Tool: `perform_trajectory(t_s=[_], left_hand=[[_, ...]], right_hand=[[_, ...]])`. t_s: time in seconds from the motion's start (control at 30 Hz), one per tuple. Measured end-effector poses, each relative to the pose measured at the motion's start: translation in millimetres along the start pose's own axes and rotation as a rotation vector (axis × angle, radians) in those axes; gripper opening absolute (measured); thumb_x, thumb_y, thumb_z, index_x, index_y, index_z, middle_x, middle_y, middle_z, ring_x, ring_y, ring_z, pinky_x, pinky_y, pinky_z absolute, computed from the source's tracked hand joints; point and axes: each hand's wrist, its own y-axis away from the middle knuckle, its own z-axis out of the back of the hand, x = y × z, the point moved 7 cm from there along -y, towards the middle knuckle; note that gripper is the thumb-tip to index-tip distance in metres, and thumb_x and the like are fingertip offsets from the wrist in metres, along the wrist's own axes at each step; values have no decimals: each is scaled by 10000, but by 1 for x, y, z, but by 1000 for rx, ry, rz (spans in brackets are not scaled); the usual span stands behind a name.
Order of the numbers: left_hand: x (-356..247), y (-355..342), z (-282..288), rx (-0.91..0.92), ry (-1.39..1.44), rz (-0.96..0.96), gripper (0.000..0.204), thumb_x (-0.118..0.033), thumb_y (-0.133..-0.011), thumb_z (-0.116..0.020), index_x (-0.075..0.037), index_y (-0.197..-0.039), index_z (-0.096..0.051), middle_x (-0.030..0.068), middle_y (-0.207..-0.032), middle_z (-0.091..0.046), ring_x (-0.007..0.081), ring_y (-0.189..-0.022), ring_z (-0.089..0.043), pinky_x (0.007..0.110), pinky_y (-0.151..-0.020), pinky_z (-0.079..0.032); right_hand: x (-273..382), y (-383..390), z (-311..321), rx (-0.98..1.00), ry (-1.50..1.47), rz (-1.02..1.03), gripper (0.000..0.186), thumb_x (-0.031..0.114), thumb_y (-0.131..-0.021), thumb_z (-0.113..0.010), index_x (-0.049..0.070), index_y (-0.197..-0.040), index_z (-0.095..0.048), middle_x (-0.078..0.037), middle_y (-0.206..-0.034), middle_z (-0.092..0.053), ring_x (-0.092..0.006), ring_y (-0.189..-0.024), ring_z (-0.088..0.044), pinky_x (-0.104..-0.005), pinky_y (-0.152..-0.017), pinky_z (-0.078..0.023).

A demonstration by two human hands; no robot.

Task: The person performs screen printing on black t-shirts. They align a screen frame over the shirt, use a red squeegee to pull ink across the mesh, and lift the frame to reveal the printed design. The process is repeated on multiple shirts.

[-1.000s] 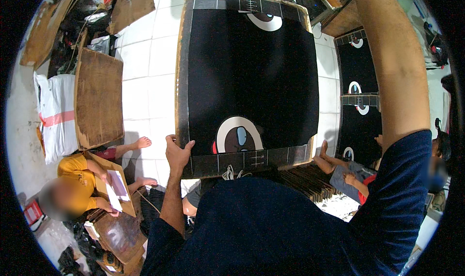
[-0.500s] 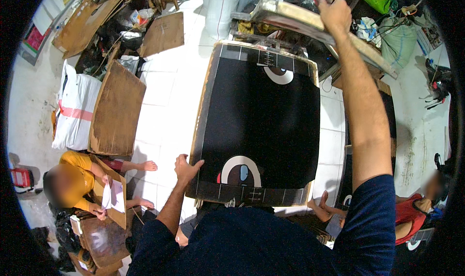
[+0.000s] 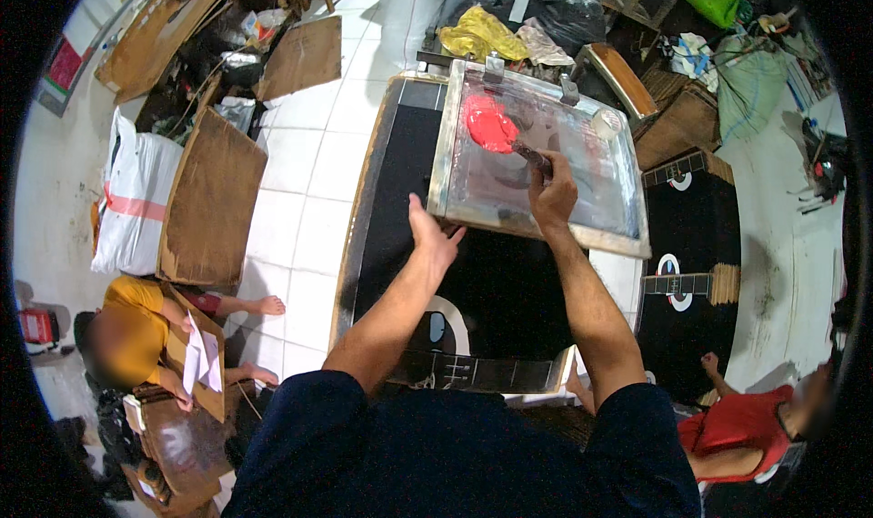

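A wooden-framed printing screen [image 3: 582, 239] lies tilted over the far part of a black sheet [image 3: 391, 181] with cartoon-eye prints. A thick pool of red ink [image 3: 489, 123] sits on its mesh. My right hand [image 3: 555, 193] is closed around a dark-handled tool [image 3: 529, 157]; its far end reaches into the ink, so its exact kind is hidden. At the frame's near left corner is my left hand [image 3: 433, 242], thumb apart and fingers stretched under the edge. Whether those fingers bear the frame's weight I cannot tell.
Metal clamps [image 3: 494, 67] hold the screen's far edge. A small pale cup [image 3: 607, 123] sits on the screen. Stacked printed black sheets [image 3: 696, 236] lie at right. One person in yellow [image 3: 136, 327] sits at left with paper; another in red [image 3: 750, 432] is at lower right.
The raised screen has come down over the black sheet. My right hand has moved nearer with the tool, into the ink. My left hand has moved from the sheet's left edge to the frame corner.
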Motion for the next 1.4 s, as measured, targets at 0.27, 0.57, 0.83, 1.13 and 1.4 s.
perform_trajectory(t_s=[0.27,0.57,0.83,1.13,1.4], left_hand=[[-20,-34,67,-223,-999,-918,741,-300,-860,-848,35,-1423,-502,203,-1302,-595,341,-1229,-583,410,-1035,-477],[-10,-51,50,30,-1785,-1363,1135,-438,-640,-950,7,-1524,-392,227,-1492,-485,390,-1415,-455,534,-1177,-346],[-7,-55,50,24,-1858,-1344,1134,-464,-664,-928,9,-1531,-370,241,-1488,-480,393,-1414,-453,549,-1172,-345],[-8,-55,49,30,-1848,-1341,1155,-429,-644,-933,-2,-1543,-347,224,-1501,-471,379,-1425,-443,542,-1187,-339],[-14,-57,50,65,-1665,-1230,1170,-438,-699,-913,48,-1564,-294,251,-1574,-408,403,-1477,-394,524,-1238,-299]], right_hand=[[-64,-66,-101,426,109,221,332,-1,-782,-669,67,-1106,-696,-155,-1043,-715,-398,-994,-677,-480,-862,-534],[-79,-135,-218,415,271,447,254,7,-820,-618,108,-1052,-649,-99,-1007,-670,-343,-983,-654,-499,-832,-523],[-85,-78,-176,625,284,472,238,30,-783,-665,110,-1004,-634,-83,-997,-670,-332,-997,-642,-464,-756,-503],[-80,-143,-229,450,289,469,212,67,-815,-670,121,-1017,-632,-88,-999,-669,-330,-943,-650,-487,-753,-497],[-78,-61,-165,549,408,465,315,-15,-784,-656,101,-1074,-615,-85,-1017,-639,-340,-1025,-632,-510,-782,-505]])
